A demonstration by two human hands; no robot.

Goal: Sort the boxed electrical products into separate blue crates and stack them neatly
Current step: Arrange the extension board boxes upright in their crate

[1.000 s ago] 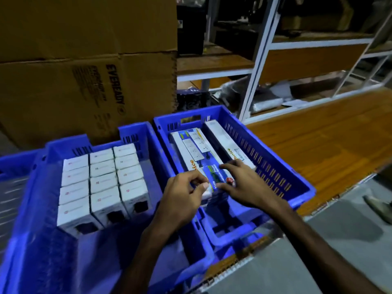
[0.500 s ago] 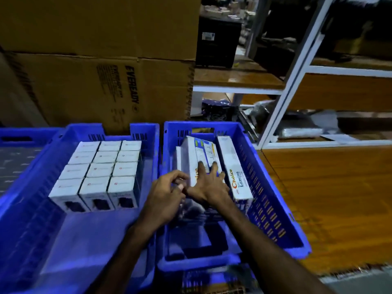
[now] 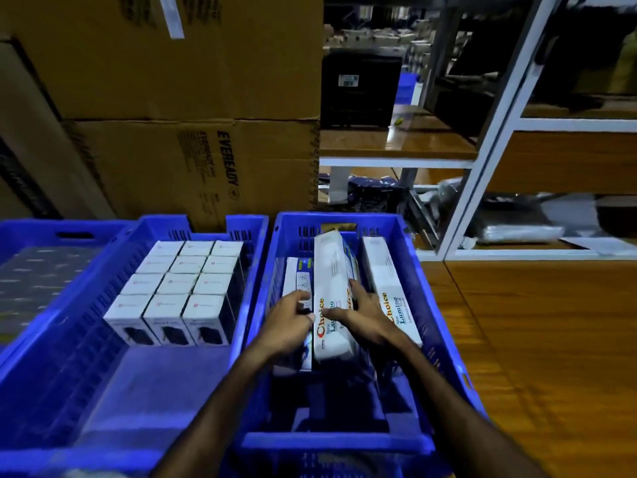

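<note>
I have tipped the long box (image 3: 332,298) onto its edge between both hands' curled fingers (image 3: 339,313) in the right crate (image 3: 444,343), seemingly to stack it beside its neighbours.

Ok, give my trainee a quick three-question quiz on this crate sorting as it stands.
1. True or false: the small white boxes sit in the same crate as the long boxes.
2. Which hand lies on top of the raised long box? A) left B) right
3. Fill in: the cardboard carton behind the crates reads ____.

Key: 1 false, they fill the middle crate; the long ones are in the right crate. 2 B, the right hand; the left hand is beside it. 3 EVEREADY.
</note>
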